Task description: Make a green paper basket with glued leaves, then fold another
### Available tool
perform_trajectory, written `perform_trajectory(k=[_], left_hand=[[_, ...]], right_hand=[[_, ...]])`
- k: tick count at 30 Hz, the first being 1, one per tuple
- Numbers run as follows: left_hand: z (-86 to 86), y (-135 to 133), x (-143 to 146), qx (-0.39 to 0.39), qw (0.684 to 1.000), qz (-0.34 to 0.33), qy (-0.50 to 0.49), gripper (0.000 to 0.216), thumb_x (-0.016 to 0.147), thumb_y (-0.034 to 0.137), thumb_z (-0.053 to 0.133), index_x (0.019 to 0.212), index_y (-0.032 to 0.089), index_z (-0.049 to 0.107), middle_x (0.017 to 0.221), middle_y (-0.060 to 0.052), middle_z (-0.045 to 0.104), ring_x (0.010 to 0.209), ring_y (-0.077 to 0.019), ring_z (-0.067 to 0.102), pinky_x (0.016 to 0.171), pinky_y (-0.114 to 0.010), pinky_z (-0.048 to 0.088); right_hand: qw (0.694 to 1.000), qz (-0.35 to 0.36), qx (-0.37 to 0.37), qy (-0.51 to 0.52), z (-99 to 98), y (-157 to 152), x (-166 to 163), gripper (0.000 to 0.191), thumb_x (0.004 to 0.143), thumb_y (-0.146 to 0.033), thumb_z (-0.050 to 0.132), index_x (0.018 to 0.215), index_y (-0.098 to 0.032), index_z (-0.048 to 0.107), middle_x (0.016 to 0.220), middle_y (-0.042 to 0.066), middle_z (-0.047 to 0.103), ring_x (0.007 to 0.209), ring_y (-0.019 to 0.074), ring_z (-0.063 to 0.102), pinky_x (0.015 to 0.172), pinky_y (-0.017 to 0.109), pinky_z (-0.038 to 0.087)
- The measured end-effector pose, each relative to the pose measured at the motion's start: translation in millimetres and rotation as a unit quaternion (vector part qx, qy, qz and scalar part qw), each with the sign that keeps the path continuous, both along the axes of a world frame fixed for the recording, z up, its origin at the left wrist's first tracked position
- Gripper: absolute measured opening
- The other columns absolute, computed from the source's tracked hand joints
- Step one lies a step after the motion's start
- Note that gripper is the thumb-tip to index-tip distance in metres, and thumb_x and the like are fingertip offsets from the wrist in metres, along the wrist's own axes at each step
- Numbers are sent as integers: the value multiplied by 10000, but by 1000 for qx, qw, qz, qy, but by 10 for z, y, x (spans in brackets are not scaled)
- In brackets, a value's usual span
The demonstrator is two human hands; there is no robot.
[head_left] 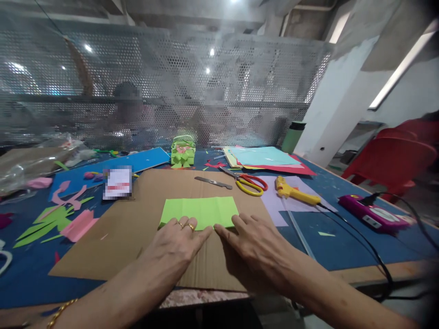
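A bright green sheet of paper (200,210) with upright crease lines lies on the brown cardboard (137,205). My left hand (181,242), with rings on its fingers, grips the near left edge of the paper. At the near right edge, my right hand (252,240) has its fingers curled onto the same sheet. Both thumbs point toward each other along the near edge, a small gap apart. The undersides of my fingers are hidden. Beyond the paper lie a metal blade (213,183) and scissors (249,185) with red and yellow handles.
A yellow glue gun (297,192) lies on lilac paper, its cord running to a purple power box (373,213). Coloured sheets (267,156), a green bottle (293,137) and a small green paper basket (183,151) stand at the back. Paper scraps (51,221) litter the left side.
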State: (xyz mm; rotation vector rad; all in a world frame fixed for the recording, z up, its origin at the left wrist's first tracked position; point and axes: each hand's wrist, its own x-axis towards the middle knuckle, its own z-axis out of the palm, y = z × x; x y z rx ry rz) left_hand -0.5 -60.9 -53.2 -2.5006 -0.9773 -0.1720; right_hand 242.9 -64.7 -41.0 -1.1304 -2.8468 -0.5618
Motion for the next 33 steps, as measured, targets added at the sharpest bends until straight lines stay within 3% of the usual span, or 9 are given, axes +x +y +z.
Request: perform_trajectory(k=[5,8,10,15,20,25,29,31,33], left_hand=[[77,-35,75,-39,998,45,1,450,938,71,542,1341,263,595,1005,-105,682,888,-251,631,754,-371,488],[-2,-21,69,-8,999,40,-5,476,931,62,545,1359,264,590,1076,-136,678,957,-276,626,813,-414,470],[-70,-8,55,14,999,34,-8,486,934,68,547,1378,262,576,1124,-149,669,1017,-286,615,862,-436,451],[-78,-16,58,7,999,39,-6,460,957,112,547,1401,232,545,1138,-145,663,1028,-275,605,856,-415,443],[45,-42,89,-28,999,26,-18,384,988,150,513,1371,187,529,1030,-98,672,979,-272,608,854,-419,452],[31,-32,100,2,1000,9,-30,291,991,158,499,1277,165,558,989,-89,672,928,-256,609,873,-420,451],[-17,-36,83,41,998,2,-44,221,954,71,464,1111,123,611,868,-87,657,803,-246,595,837,-431,466],[-10,-37,21,18,999,-4,-47,211,922,44,454,1015,125,625,824,-90,646,780,-251,592,842,-453,474],[35,-26,-93,-49,995,-14,-85,252,894,35,452,1048,132,626,889,-102,667,838,-255,609,857,-448,486]], right_hand=[[997,-20,-64,26,84,60,5,492,912,-217,568,1404,-222,546,978,106,602,841,244,526,756,390,301],[997,-20,-55,46,103,56,-29,439,904,-279,594,1338,-214,595,963,105,598,841,241,505,774,408,280],[998,-15,-39,56,88,66,-74,305,918,-292,588,1203,-206,654,948,98,599,831,233,483,747,401,269],[997,27,-55,44,-36,159,-179,48,892,-183,600,907,-163,642,874,69,593,751,196,438,692,364,308],[994,45,-28,92,-247,186,-163,103,868,-101,533,890,-167,609,847,72,596,690,189,446,647,337,366],[993,63,32,98,-305,139,-178,305,809,-94,516,1097,-136,604,980,135,636,842,251,524,733,379,448],[997,42,16,64,-221,106,-208,249,852,-104,511,1074,-148,614,968,123,625,799,232,515,696,365,436],[998,37,6,51,-201,95,-203,319,882,-110,506,1185,-153,592,1017,123,617,791,222,506,679,357,416],[998,43,6,46,-197,87,-198,449,885,-126,517,1333,-151,524,1082,138,607,832,234,513,699,363,412]])
